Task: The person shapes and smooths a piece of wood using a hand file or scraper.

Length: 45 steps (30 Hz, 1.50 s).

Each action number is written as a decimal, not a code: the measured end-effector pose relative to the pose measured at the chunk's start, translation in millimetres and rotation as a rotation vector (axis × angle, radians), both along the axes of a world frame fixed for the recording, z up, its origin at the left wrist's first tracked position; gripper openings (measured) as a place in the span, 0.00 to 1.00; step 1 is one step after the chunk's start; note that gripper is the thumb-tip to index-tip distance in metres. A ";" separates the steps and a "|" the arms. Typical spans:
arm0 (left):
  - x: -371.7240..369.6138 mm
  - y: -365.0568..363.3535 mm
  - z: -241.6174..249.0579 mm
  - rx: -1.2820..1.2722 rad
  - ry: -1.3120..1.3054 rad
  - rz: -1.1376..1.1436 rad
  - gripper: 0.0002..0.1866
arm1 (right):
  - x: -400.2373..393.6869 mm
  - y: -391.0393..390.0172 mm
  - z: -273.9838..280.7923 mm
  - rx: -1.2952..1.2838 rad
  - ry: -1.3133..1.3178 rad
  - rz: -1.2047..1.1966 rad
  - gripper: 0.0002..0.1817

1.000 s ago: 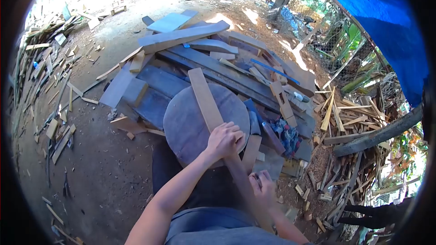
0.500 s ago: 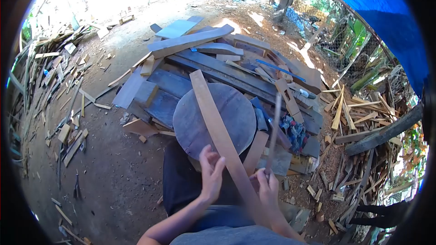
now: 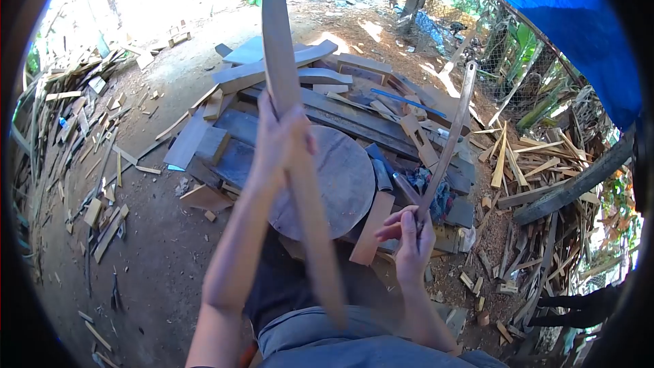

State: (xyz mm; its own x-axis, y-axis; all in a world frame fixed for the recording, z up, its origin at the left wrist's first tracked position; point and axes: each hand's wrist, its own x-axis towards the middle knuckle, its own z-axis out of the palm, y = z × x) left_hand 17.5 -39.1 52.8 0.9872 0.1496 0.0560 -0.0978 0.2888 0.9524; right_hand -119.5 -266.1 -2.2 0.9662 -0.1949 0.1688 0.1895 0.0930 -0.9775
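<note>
A long, slightly curved wooden board (image 3: 277, 48) stands raised across the view, blurred at its lower end. My left hand (image 3: 289, 133) is closed round its middle, above the left part of the round wooden block (image 3: 344, 177). On the right, my right hand (image 3: 412, 232) grips the lower end of a long, narrow metal blade (image 3: 453, 140). The blade points up and slightly right, with a small hole at its far tip. Some fingers of my right hand are partly spread beside the blade's base.
Boards and cut pieces (image 3: 238, 75) are piled behind the block, with a blue strip (image 3: 409, 102) among them. Scrap wood (image 3: 102, 225) litters the ground at left. A woodpile (image 3: 538, 163) and a thick log (image 3: 575, 191) lie at right, under a blue tarp (image 3: 565, 13).
My left hand has taken hold of the board, which has risen and moved away from the block. My right hand has moved up and right with the blade.
</note>
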 end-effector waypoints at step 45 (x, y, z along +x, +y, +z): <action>-153.6 71.3 -136.2 0.940 0.331 -0.344 0.16 | 83.6 30.0 -55.7 -1.123 -0.159 0.089 0.25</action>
State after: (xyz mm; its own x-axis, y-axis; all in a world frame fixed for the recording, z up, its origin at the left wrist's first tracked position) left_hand -136.0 32.3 -83.4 0.9554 -0.1058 -0.2758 0.1546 -0.6168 0.7718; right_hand -35.9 -236.1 -57.9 0.9210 0.2125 0.3265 0.3556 -0.8008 -0.4820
